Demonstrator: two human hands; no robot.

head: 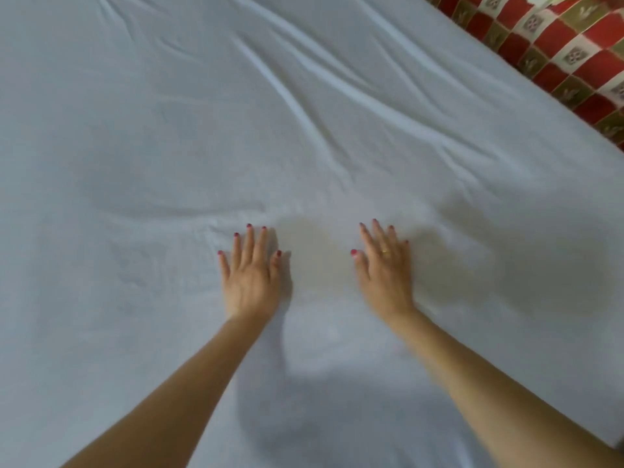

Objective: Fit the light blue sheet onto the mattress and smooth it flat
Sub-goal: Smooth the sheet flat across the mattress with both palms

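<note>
Item one, the light blue sheet [169,136]: it covers the mattress across nearly your whole view, its right edge running diagonally from the top toward the lower right. Long creases fan from the upper middle down toward your hands; the cloth to the left lies flatter, with faint ripples. Item two, your left hand [251,275]: palm down on the sheet, fingers straight and slightly spread, thumb out to the side, nails painted red. Item three, your right hand [385,268]: palm down on the sheet just beside the left, fingers straight and close together, a ring on one finger; this hand is somewhat blurred, so whether the palm presses fully is hard to tell. Both forearms reach in from the bottom corners, casting soft shadows on the cloth. Item four, a floor of red, white and olive patterned tiles [557,45]: visible past the sheet's edge at the upper right.
</note>
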